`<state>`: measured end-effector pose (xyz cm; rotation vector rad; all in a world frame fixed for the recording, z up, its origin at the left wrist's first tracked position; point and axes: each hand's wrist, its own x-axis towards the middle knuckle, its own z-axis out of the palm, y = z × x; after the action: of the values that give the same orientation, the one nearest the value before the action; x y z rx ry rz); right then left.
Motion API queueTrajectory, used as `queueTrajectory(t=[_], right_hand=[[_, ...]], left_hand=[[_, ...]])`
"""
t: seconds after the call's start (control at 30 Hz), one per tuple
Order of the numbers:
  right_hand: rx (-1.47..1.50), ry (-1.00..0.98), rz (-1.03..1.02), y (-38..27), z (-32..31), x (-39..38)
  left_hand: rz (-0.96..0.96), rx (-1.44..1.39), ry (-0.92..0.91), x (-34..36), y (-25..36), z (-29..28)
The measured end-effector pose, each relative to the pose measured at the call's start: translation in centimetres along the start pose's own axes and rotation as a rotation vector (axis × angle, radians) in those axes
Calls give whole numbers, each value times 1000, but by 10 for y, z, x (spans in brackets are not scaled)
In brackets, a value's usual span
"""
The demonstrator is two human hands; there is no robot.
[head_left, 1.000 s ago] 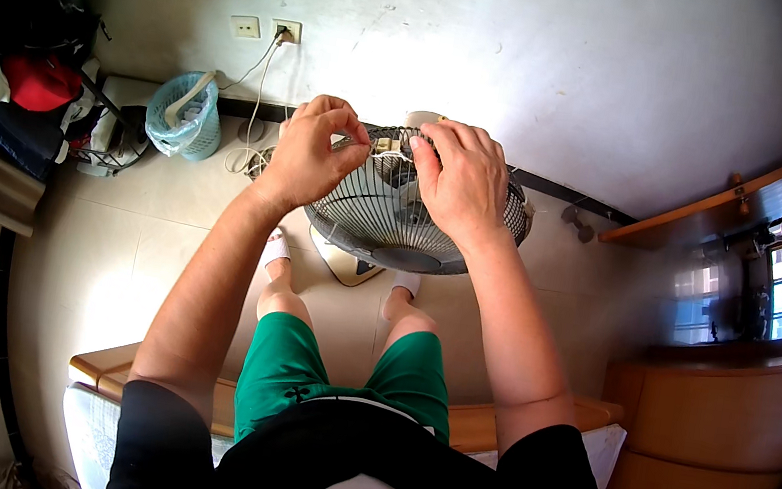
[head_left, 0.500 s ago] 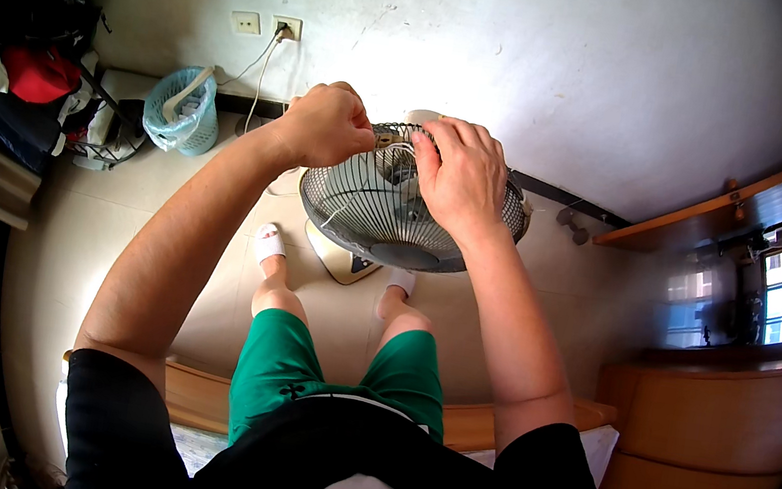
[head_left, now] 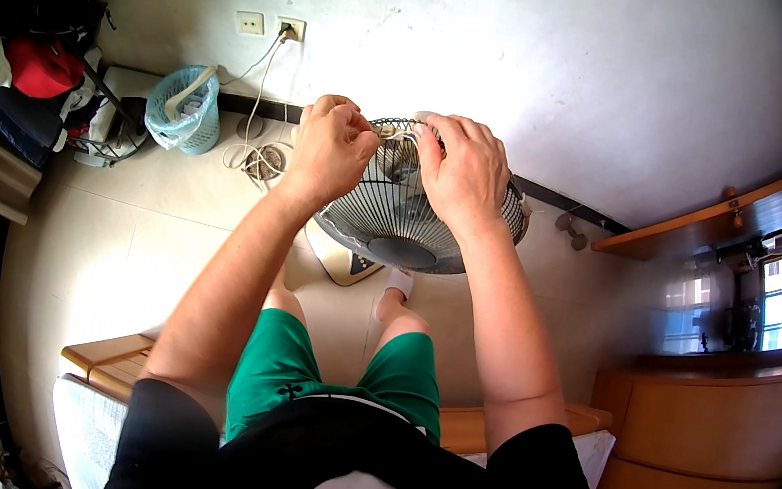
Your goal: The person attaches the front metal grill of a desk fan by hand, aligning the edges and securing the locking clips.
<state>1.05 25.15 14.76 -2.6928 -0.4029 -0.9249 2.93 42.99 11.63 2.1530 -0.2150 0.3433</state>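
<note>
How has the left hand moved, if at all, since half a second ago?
Yes: the left hand is lower in view, farther from the plugged wall socket.

black sleeves (head_left: pixel 167 444), green shorts (head_left: pixel 406 378) with dark emblem (head_left: pixel 290 391), apparently white slipper (head_left: pixel 402 282).

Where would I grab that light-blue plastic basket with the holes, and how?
Probably by the upper rim of the light-blue plastic basket, coming from its front right. It stands upright and open-topped, so fingers could hook over the edge. The pale wall is behind it, and a dark slanting bar is close on its left.
</note>
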Motion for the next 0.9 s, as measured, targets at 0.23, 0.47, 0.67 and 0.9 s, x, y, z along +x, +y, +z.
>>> queueTrajectory(t=[0.23, 0.47, 0.67, 0.9], right_hand=[[-26, 37, -4, 2, 1, -4], [-7, 44, -13, -1, 2, -4], [-17, 47, -10, 0, 3, -4], [5, 40, -34, -1, 0, -5]], left_hand=[[110, -142, 259, -20, -1, 27], [143, -148, 407, -27, -4, 38], [73, -260, 382, -30, -4, 44], [297, 4, 419, -32, -11, 30]])
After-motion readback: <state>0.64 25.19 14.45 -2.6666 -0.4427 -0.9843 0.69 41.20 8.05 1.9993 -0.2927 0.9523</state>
